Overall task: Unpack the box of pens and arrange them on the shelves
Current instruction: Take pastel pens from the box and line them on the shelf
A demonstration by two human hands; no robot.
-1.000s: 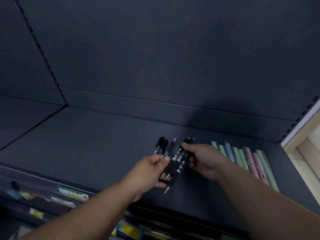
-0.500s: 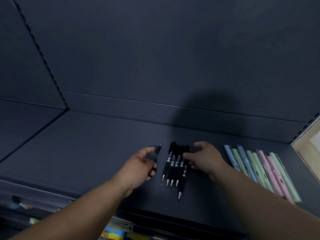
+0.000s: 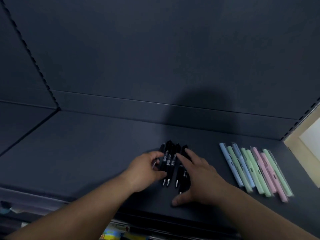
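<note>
Several black pens (image 3: pixel 170 161) lie side by side on the dark shelf (image 3: pixel 86 153), tips toward me. My left hand (image 3: pixel 145 168) is at their left edge, fingers curled round the leftmost black pen, thumb against the row. My right hand (image 3: pixel 197 172) lies flat with straight fingers over the right side of the row, covering part of two pens, thumb spread toward the shelf front.
A row of several pastel pens (image 3: pixel 254 170) in blue, green and pink wrappers lies to the right on the same shelf. The dark back panel (image 3: pixel 155 58) rises behind. A pale wall (image 3: pixel 310 141) borders the right end. Lower shelves with coloured goods (image 3: pixel 110 233) show below.
The black pens went from a bundle held in both hands to lying in a row on the shelf. My left hand brought one pen against the row; my right hand flattened over it.
</note>
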